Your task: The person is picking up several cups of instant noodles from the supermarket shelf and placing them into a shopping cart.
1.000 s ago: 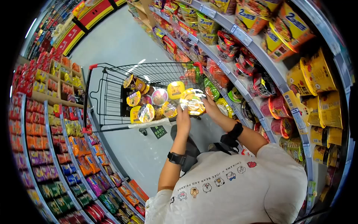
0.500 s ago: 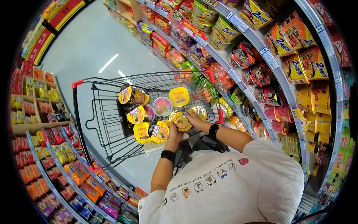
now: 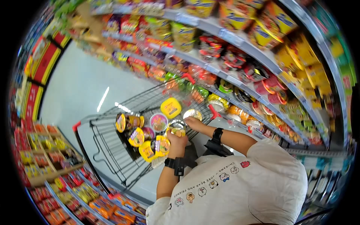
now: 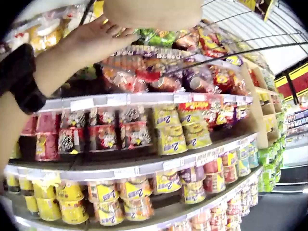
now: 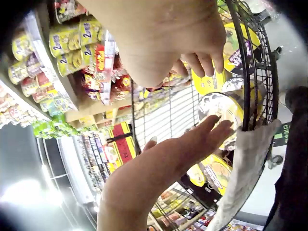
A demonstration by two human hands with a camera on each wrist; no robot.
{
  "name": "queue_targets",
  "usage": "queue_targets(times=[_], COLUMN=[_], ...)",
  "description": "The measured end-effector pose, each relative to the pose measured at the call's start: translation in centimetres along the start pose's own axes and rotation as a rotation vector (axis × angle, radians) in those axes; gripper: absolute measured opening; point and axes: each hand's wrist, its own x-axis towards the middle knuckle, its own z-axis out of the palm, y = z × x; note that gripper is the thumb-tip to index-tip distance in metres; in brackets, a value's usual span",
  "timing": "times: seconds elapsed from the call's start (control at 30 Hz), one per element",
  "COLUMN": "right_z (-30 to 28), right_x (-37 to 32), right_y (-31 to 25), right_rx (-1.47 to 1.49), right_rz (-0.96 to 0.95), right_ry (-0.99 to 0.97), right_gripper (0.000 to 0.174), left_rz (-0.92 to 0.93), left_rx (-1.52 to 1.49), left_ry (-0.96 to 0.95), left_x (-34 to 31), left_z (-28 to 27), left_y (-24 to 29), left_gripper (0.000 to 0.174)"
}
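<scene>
My left hand [image 3: 178,142] rests over a round noodle bowl [image 3: 178,132] at the near side of the shopping cart [image 3: 112,165]. In the right wrist view its fingers [image 5: 204,137] lie fairly straight against the bowl, the thumb apart. My right hand [image 3: 194,123] is beside a round bowl with a silvery lid [image 3: 192,113]. In the right wrist view its loosely bent fingers hang above the cart and hold nothing. Around them are a yellow square bowl [image 3: 171,108], a pink-rimmed cup [image 3: 159,122] and several yellow-and-dark noodle bowls [image 3: 136,137].
Shelves of cup noodles [image 3: 258,71] curve close along the right. Bagged snacks fill racks [image 3: 101,206] at lower left. Grey floor [image 3: 71,90] lies beyond the cart. A whitish cloth [image 5: 250,163] covers part of the cart's edge.
Both hands first held the noodle bowl at the cart's near side, then lowered it among the others. Now the hands are farther apart and the right has let go. The head view has turned.
</scene>
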Motion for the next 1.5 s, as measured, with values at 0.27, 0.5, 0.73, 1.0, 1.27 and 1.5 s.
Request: queue_targets(times=[0.27,0.5,0.73,1.0,1.27,1.5], right_z=[-12.5,-20.9,-23.5,-23.7,-33.8,-47.6], right_x=[-14.4,-35.3,-49.5,-54.9,-55.9,-54.0], right_y=[1.1,13.7,20.3,22.8,18.3,7.4], right_rx=[0.698,0.756,0.576,0.552,0.541,0.389], right_rz=[-0.186,-0.224,-0.097,0.058,-0.232,-0.375], right_ry=[0.178,0.852,1.328,1.359,1.444,1.351], right_gripper=[0.05,0.045,0.035,0.033,0.032,0.035], left_rz=[-0.185,-0.583,-0.735,-0.102,0.329,0.472], left_rx=[0.348,0.666,0.923,1.076,0.961,0.84], left_ry=[-0.133,-0.08,-0.141,-0.894,-1.336,-1.343], left_x=[-5.9,-14.8,-19.2,-21.9,-22.3,-19.0], left_z=[8.8,4.6,0.3,4.2,16.2,25.7], left_y=[-14.2,-34.5,-46.5,-55.1,-61.4,-64.9], left_gripper=[0.061,0.091,0.094,0.072,0.056,0.058])
